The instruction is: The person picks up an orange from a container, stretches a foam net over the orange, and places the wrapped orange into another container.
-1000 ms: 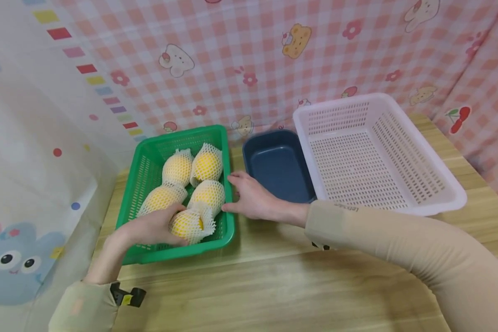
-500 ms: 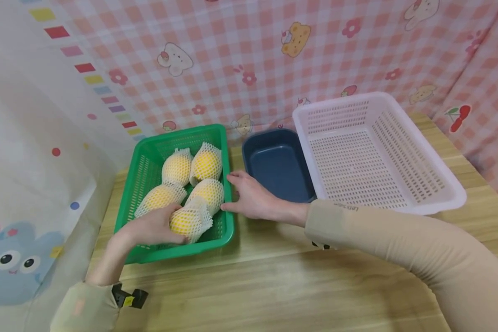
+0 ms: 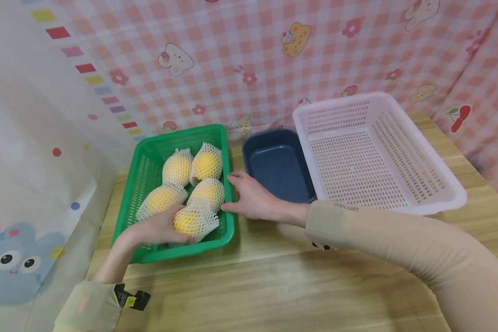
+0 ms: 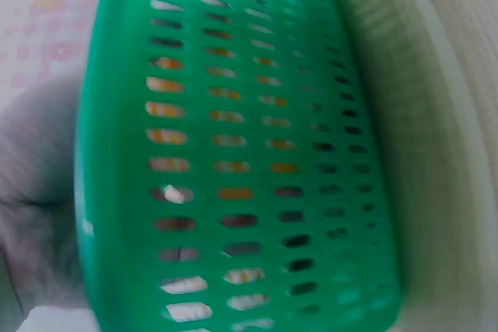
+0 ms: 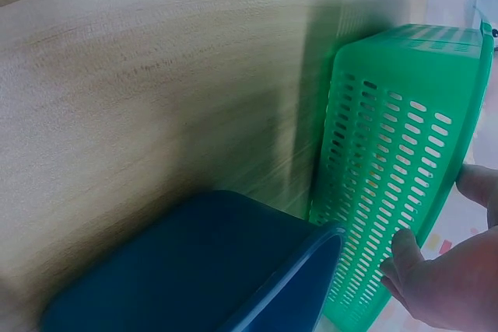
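In the head view, several yellow fruits [image 3: 208, 165] in white foam nets lie in a green basket [image 3: 226, 152] at the left. My left hand [image 3: 159, 227] reaches over the near side of that basket and holds the nearest netted fruit [image 3: 191, 222], thumb on the near side. My right hand [image 3: 255, 196] grips the basket's right rim, thumb over the rim. The right wrist view shows other fingers [image 5: 405, 258] of this hand against the basket's slotted outer wall. In the left wrist view the basket wall [image 4: 233, 145] hides most of the left hand and the fruit.
A dark blue tub [image 3: 280, 168] stands right of the green basket, behind my right forearm. Beside it is a pale pink slotted basket [image 3: 435, 170]. All stand on a wood-grain table [image 3: 274, 286] against a pink checked cloth [image 3: 240, 41].
The nearest netted fruit has turned a little under my left hand, and its net's loose end has shifted. My left hand has edged slightly right; my right hand stays at the rim.
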Demonstrator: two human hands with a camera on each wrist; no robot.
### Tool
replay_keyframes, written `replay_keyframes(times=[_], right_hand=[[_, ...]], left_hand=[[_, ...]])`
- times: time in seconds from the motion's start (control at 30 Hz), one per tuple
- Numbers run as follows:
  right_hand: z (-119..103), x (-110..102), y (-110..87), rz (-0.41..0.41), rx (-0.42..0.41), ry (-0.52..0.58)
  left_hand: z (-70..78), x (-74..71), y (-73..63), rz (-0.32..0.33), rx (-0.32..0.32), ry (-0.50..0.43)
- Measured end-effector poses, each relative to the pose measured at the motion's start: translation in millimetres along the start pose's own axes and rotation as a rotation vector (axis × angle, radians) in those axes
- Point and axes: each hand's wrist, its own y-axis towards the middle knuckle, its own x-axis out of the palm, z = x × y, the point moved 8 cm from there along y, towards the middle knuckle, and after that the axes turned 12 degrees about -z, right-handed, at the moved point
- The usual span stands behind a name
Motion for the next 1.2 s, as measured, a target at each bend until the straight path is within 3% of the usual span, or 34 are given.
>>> replay_keyframes(times=[0.17,0.3,0.57,0.73,0.97,1.1,1.2], right_hand=[[1,-1,-0.1,0.004,0.002,-0.007],[2,-1,-0.2,-0.001,0.01,-0.004],[4,-1,-0.4,-0.006,0.019,-0.007],[3,-2,0.2,-0.009,0.013,-0.03],[2,-6,-5.5,-0.048,0.04,-0.158],[-7,-17,-22.4,-0.031,0.011,-0.225],[-14,-32,-44.4,0.019,-0.031,-0.273]], left_hand=[[8.2,-5.1,-5.9,0.111,-0.083,0.155],[12.9,-3.9,-9.1,0.132,-0.096,0.205],[12.6,-4.6,-11.9,0.139,-0.024,0.23],[7.3,-7.0,-16.0,0.1,0.017,0.195],[0.5,-11.0,-26.9,0.085,-0.023,0.124],[-0.2,-14.4,-36.0,0.148,-0.077,0.105],[7.4,-18.4,-45.4,0.276,-0.085,0.113]])
